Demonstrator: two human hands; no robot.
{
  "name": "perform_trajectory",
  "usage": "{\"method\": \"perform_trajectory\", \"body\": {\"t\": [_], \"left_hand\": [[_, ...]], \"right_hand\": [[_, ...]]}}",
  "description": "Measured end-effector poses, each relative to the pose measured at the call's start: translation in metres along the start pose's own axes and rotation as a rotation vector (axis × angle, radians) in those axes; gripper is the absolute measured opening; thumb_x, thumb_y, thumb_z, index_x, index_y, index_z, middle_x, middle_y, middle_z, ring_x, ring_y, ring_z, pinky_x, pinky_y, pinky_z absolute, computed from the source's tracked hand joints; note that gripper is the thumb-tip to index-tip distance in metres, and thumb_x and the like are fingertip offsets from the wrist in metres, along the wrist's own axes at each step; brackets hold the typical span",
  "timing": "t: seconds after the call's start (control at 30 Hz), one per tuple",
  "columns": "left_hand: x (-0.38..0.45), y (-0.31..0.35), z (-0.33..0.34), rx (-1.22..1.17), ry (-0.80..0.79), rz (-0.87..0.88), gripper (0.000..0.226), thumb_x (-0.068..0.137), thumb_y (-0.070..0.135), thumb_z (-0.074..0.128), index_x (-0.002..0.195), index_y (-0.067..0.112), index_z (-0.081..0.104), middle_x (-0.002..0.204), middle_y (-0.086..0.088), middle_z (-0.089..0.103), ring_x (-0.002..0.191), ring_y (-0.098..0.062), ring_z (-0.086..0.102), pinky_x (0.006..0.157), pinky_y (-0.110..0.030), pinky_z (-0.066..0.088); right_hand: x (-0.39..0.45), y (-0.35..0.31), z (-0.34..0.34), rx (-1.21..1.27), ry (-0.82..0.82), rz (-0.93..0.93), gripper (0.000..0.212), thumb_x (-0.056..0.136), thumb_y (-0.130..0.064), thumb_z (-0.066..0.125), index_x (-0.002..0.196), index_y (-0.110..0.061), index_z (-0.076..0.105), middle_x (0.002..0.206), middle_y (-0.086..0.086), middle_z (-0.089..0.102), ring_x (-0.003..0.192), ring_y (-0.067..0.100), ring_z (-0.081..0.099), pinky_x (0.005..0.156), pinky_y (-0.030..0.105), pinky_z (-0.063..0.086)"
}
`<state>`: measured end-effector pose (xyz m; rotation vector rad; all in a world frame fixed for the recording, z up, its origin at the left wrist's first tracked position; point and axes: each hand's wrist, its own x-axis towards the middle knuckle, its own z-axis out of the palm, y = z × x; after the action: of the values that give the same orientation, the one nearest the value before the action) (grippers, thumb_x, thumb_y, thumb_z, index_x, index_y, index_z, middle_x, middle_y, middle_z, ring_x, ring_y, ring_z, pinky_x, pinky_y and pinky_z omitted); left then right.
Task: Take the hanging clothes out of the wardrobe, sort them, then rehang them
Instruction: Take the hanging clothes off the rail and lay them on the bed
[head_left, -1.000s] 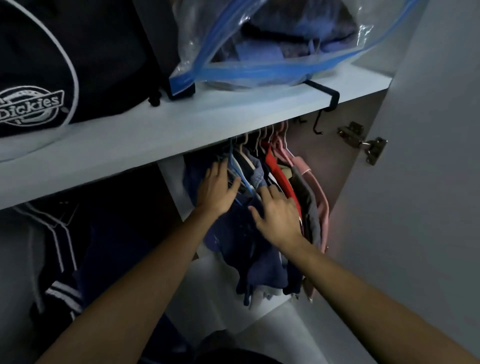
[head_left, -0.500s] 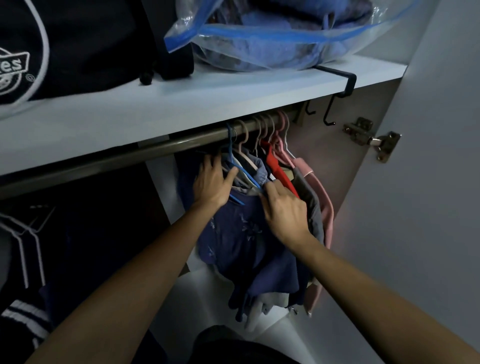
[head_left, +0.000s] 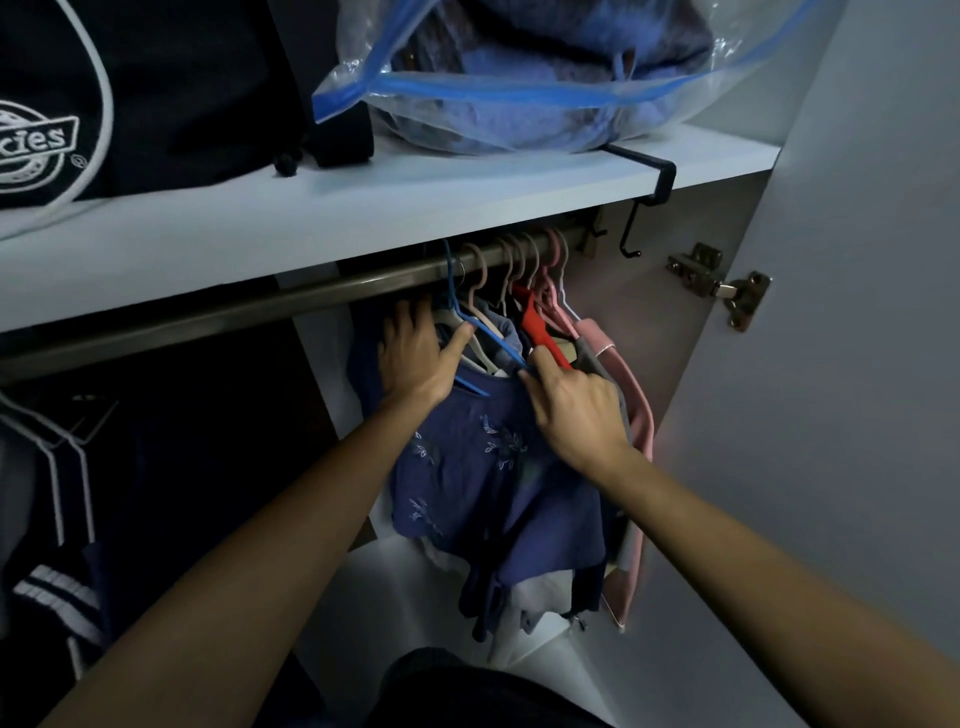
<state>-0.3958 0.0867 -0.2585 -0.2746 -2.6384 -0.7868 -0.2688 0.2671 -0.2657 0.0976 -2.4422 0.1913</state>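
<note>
Several garments hang bunched at the right end of a metal rail (head_left: 249, 310) inside the wardrobe. Foremost is a dark blue top with a pale leaf print (head_left: 483, 467) on a blue hanger (head_left: 457, 301). Behind it hang a red garment (head_left: 537, 325), a grey one and a pink one (head_left: 636, 410) on beige and pink hangers. My left hand (head_left: 418, 358) grips the left shoulder of the blue top, thumb against the blue hanger. My right hand (head_left: 576, 410) pinches the hanger's right arm and the cloth there. The fingertips of both hands are hidden in the fabric.
A white shelf (head_left: 415, 202) runs above the rail, carrying a black bag with a white logo (head_left: 104, 93) and a clear zip bag of blue clothes (head_left: 545, 78). A black hook (head_left: 644, 208) clips its edge. The open door (head_left: 857, 364) stands right. Dark striped clothing (head_left: 57, 493) hangs left.
Both hands have moved up from the cloth to the shoulders of the blue top and closed round it at the blue hanger. The view has dropped, revealing the rail.
</note>
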Motion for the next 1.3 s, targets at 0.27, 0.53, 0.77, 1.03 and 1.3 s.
{"method": "perform_trajectory", "body": {"t": [0.27, 0.53, 0.77, 1.03, 1.3], "left_hand": [[-0.005, 0.020, -0.017, -0.041, -0.019, -0.079, 0.068, 0.094, 0.059, 0.062, 0.137, 0.007, 0.052, 0.142, -0.020, 0.047, 0.132, -0.042, 0.044, 0.095, -0.053, 0.044], [-0.047, 0.029, -0.033, -0.028, -0.058, -0.032, 0.064, 0.094, 0.062, 0.061, 0.135, 0.013, 0.053, 0.143, -0.016, 0.047, 0.133, -0.038, 0.041, 0.099, -0.052, 0.045], [-0.107, 0.053, -0.073, 0.039, -0.063, 0.047, 0.073, 0.087, 0.079, 0.043, 0.124, 0.017, 0.055, 0.127, -0.012, 0.057, 0.121, -0.036, 0.052, 0.094, -0.050, 0.048], [-0.187, 0.086, -0.137, -0.010, -0.048, 0.221, 0.044, 0.103, 0.052, 0.049, 0.130, 0.018, 0.059, 0.125, -0.004, 0.060, 0.113, -0.025, 0.055, 0.091, -0.047, 0.045], [-0.241, 0.091, -0.167, 0.080, -0.062, 0.200, 0.054, 0.107, 0.057, 0.033, 0.100, 0.012, 0.062, 0.092, -0.006, 0.064, 0.089, -0.030, 0.055, 0.079, -0.048, 0.043]], "right_hand": [[0.004, 0.007, -0.021, 0.042, -0.054, -0.026, 0.019, 0.107, -0.036, 0.040, 0.105, -0.018, 0.040, 0.073, 0.014, 0.064, 0.056, 0.042, 0.062, 0.049, 0.034, 0.027], [-0.030, 0.019, -0.061, 0.076, -0.117, -0.037, 0.017, 0.106, -0.030, 0.054, 0.104, -0.013, 0.055, 0.066, 0.012, 0.064, 0.054, 0.043, 0.059, 0.051, 0.034, 0.031], [-0.064, 0.046, -0.114, 0.110, -0.112, 0.029, 0.018, 0.106, -0.035, 0.051, 0.105, -0.018, 0.047, 0.068, 0.011, 0.065, 0.057, 0.044, 0.061, 0.052, 0.034, 0.031], [-0.114, 0.073, -0.189, 0.235, -0.096, 0.026, 0.027, 0.108, -0.043, 0.043, 0.101, -0.018, 0.048, 0.065, 0.006, 0.060, 0.059, 0.042, 0.058, 0.050, 0.039, 0.042], [-0.171, 0.074, -0.250, 0.248, -0.068, 0.080, 0.025, 0.107, -0.043, 0.046, 0.102, -0.019, 0.053, 0.066, 0.002, 0.061, 0.060, 0.038, 0.058, 0.053, 0.034, 0.037]]}}
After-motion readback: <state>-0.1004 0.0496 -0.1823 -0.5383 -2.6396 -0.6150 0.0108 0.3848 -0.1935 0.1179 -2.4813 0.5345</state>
